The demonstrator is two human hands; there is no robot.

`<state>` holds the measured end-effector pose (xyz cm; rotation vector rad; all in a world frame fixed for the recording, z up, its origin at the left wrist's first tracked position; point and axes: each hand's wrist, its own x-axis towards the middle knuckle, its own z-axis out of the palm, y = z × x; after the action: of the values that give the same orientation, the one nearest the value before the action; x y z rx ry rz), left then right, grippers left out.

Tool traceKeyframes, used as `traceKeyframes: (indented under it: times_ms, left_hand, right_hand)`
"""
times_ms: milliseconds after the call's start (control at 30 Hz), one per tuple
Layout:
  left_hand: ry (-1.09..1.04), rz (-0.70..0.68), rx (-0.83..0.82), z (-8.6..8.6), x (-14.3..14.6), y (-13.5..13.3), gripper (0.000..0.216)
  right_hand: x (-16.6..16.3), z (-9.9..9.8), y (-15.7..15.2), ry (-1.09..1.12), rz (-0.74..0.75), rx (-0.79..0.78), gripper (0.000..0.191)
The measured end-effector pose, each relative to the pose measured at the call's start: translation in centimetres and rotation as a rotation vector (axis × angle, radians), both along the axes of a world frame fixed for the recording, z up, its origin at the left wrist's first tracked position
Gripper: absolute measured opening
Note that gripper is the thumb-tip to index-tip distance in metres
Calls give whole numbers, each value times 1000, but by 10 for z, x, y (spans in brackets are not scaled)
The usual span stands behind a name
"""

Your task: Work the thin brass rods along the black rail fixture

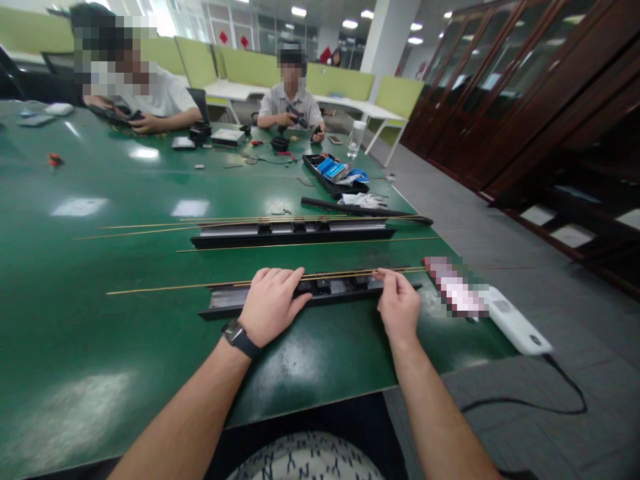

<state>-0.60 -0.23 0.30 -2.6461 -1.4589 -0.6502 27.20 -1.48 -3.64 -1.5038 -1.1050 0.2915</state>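
Observation:
A long black plastic strip housing lies across the green table in front of me. My left hand rests palm down on its middle, fingers curled over the far edge. My right hand pinches a thin brass rod where the rod runs along the housing's right end. A dark watch sits on my left wrist.
A second black housing with several brass rods lies farther back. A white power strip with a black cable overhangs the table's right edge. Two people work at the far end among tools, a blue-filled tray and a plastic bottle.

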Motion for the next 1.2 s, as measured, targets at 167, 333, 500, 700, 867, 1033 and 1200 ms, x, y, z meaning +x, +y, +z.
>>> traceKeyframes:
  times_ms: [167, 333, 500, 700, 867, 1033, 1200]
  left_hand:
    - [10, 3, 1, 0, 0, 0, 44]
    - [5, 9, 0, 1, 0, -1, 44]
    - [-5, 1, 3, 0, 0, 0, 44]
    - [-9, 0, 0, -1, 0, 0, 44]
    - [0, 2, -4, 0, 0, -1, 45]
    - [-8, 0, -5, 0, 0, 0, 44]
    - [3, 0, -6, 0, 0, 0, 45]
  right_hand:
    - [1, 1, -1, -29, -12, -16, 48]
    - [-3, 2, -3, -62, 49, -19, 44]
    - [-3, 1, -2, -35, 61, 0, 44]
    - [4, -1, 1, -1, -15, -2, 48]
    - [-1, 1, 0, -45, 24, -9, 43]
    - [-5, 2, -2, -71, 85, 13, 40]
    - [1, 1, -1, -23, -2, 5, 45]
